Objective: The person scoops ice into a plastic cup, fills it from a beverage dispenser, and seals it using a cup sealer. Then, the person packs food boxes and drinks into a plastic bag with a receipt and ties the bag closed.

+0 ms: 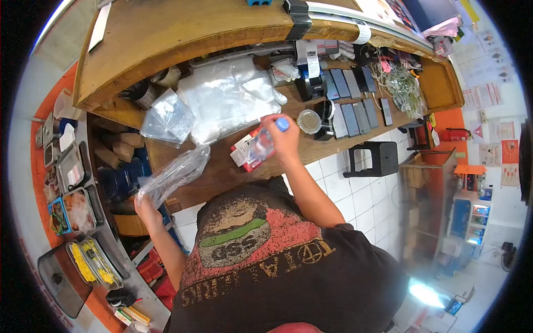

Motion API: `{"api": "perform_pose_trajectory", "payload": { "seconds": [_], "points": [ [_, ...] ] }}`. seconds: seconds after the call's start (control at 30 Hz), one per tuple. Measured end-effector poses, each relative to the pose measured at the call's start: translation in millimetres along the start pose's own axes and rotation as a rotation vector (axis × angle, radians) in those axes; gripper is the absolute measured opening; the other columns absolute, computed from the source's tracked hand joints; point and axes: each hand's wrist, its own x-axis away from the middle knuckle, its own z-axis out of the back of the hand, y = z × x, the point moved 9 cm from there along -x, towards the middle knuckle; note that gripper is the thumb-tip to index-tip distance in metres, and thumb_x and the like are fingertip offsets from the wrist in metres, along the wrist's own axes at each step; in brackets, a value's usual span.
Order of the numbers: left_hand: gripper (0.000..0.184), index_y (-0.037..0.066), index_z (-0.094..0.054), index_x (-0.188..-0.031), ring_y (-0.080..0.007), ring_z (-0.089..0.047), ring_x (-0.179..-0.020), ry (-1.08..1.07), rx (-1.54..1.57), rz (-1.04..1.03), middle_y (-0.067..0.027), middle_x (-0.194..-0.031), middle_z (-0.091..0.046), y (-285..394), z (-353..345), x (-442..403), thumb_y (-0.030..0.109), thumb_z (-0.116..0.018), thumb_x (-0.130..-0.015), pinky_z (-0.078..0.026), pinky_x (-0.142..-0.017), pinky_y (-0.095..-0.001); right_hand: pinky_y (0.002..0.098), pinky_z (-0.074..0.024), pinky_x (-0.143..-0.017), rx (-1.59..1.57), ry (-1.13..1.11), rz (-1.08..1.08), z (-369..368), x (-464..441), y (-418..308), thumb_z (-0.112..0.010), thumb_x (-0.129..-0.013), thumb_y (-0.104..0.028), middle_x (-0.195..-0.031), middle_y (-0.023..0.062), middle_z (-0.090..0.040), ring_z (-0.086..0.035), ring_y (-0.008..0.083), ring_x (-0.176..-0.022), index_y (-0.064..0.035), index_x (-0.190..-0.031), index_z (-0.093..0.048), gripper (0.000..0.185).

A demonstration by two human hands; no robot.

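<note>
My left hand [147, 210] is closed around one end of a clear plastic bag [180, 172], which stretches up and to the right over the counter's front edge. In my right hand [284, 139] is a clear plastic bottle [261, 147] with a blue cap [282, 124], its fingers wrapped round the upper part. Under or beside the bottle lies a red-and-white packet [256, 161] with a white paper slip [241, 151] at its left. Whether my right hand also grips the packet is hard to see. Stacked clear plastic bags [225, 94] cover the counter beyond both hands.
On the wooden counter [216, 169] stand a round clear-lidded container [308, 121], a receipt printer [311, 86] and several phones [350, 119]. A raised wooden shelf [189, 33] curves behind. A black stool [373, 159] stands at right; food trays [94, 263] line the left side.
</note>
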Motion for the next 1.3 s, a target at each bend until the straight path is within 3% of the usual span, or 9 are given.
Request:
{"api": "perform_pose_trajectory", "payload": {
  "seconds": [0.1, 0.13, 0.2, 0.27, 0.33, 0.53, 0.93, 1.13, 1.3],
  "points": [
    [0.023, -0.001, -0.061, -0.107, -0.0224, -0.063, -0.096, 0.082, -0.151, 0.074, -0.0104, -0.105, -0.064, 2.1, -17.6, 18.6, 0.004, -0.055, -0.085, -0.051, -0.085, -0.0355, 0.0292, -0.0482, -0.069, 0.308, 0.298, 0.346, 17.2, -10.0, -50.0, -0.076, -0.078, -0.011, -0.081, 0.0055, -0.068, -0.063, 0.0146, -0.074, -0.0013, -0.08, -0.064, 0.016],
    [0.025, -0.002, -0.061, -0.109, -0.0228, -0.063, -0.096, 0.082, -0.095, 0.105, -0.0108, -0.107, -0.064, -5.3, -20.9, 20.2, 0.005, -0.056, -0.085, -0.051, -0.086, -0.0356, 0.0292, -0.0482, -0.069, 0.307, 0.301, 0.346, 20.2, -24.2, -41.4, -0.076, -0.078, -0.011, -0.081, 0.0055, -0.068, -0.063, 0.0146, -0.074, -0.0013, -0.08, -0.064, 0.016],
    [0.028, -0.002, -0.06, -0.112, -0.0232, -0.063, -0.097, 0.081, -0.041, 0.135, -0.0112, -0.108, -0.064, -16.3, -25.2, 21.4, 0.006, -0.058, -0.086, -0.051, -0.086, -0.0357, 0.0262, -0.0477, -0.071, 0.353, 0.319, 0.685, 26.6, -48.4, -33.9, -0.077, -0.081, -0.014, -0.081, 0.006, -0.067, -0.061, 0.0123, -0.079, -0.0021, -0.08, -0.062, 0.019],
    [0.029, -0.003, -0.06, -0.114, -0.0234, -0.063, -0.097, 0.05, -0.019, 0.178, -0.0119, -0.109, -0.064, -19.5, -38.7, 24.5, 0.007, -0.059, -0.087, -0.051, -0.085, -0.0355, 0.0292, -0.0477, -0.072, 0.364, 0.364, 0.671, 31.9, -65.0, -25.7, -0.08, -0.078, -0.016, -0.082, 0.0092, -0.067, -0.061, 0.016, -0.08, -0.0025, -0.077, -0.062, 0.022],
    [0.029, -0.003, -0.06, -0.113, -0.0235, -0.063, -0.097, 0.055, -0.038, 0.187, -0.0119, -0.107, -0.065, -18.8, -46.0, 30.3, 0.007, -0.061, -0.086, -0.051, -0.085, -0.0359, 0.0349, -0.0477, -0.073, 0.718, 0.51, 0.74, 33.4, -66.6, -25.6, -0.08, -0.076, -0.016, -0.084, 0.0121, -0.067, -0.061, 0.0227, -0.08, -0.0027, -0.079, -0.062, 0.023],
    [0.029, -0.003, -0.061, -0.112, -0.024, -0.064, -0.097, -0.002, -0.138, 0.159, -0.012, -0.108, -0.065, -22.6, -51.3, 30.5, 0.009, -0.062, -0.086, -0.051, -0.082, -0.0357, 0.0409, -0.0438, -0.076, 0.619, 0.644, 0.473, 62.4, -91.2, 18.9, -0.081, -0.071, -0.013, -0.084, 0.0118, -0.065, -0.058, 0.0306, -0.085, -0.0044, -0.077, -0.063, 0.021],
    [0.028, -0.001, -0.06, -0.112, -0.0201, -0.063, -0.095, -0.04, -0.158, 0.149, -0.0099, -0.107, -0.065, -15.3, -65.4, 28.1, 0.008, -0.062, -0.086, -0.049, -0.084, -0.0319, 0.037, -0.0478, -0.075, 0.667, 0.544, 0.685, 72.7, -80.6, 9.9, -0.06, -0.076, 0.006, -0.085, 0.0157, -0.064, -0.062, 0.031, -0.081, -0.0002, -0.086, -0.06, 0.012],
    [0.025, -0.001, -0.062, -0.11, -0.0181, -0.062, -0.093, -0.041, -0.177, 0.128, -0.0083, -0.104, -0.065, -17.3, -63.4, 26.6, 0.009, -0.061, -0.087, -0.048, -0.082, -0.031, 0.0379, -0.0474, -0.075, 0.787, 0.508, 0.654, 83.2, -93.3, 16.3, -0.061, -0.074, 0.003, -0.086, 0.0161, -0.063, -0.061, 0.0328, -0.081, -0.0011, -0.086, -0.06, 0.013],
    [0.025, -0.001, -0.064, -0.107, -0.0147, -0.06, -0.09, -0.037, -0.297, 0.168, -0.0072, -0.1, -0.066, -24.4, -58.0, 27.9, 0.014, -0.06, -0.088, -0.046, -0.078, -0.0279, 0.0428, -0.0422, -0.088, 0.917, 0.492, 0.805, 46.8, -49.5, -38.4, -0.064, -0.069, -0.001, -0.107, 0.0146, -0.062, -0.056, 0.0331, -0.101, -0.0027, -0.092, -0.061, 0.024]
  ]
}}
